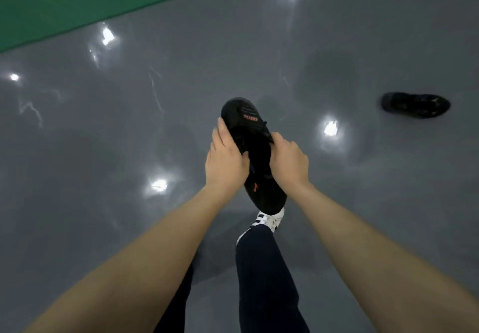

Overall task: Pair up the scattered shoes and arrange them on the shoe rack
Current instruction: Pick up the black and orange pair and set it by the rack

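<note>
A black shoe is held up in the air over the glossy grey floor, in the middle of the view, with its length running from far to near. It is dark all over, with dark laces along its upper, a small orange label near its far end and an orange mark on its side toward the near end. The left hand grips the shoe's left side, thumb curled over the top. The right hand grips its right side, fingers wrapped round the edge.

A second black shoe lies on the floor well apart, far right, lengthwise across the view. A green floor strip crosses the far left corner. Below the held shoe, a dark trouser leg and a white striped sneaker show.
</note>
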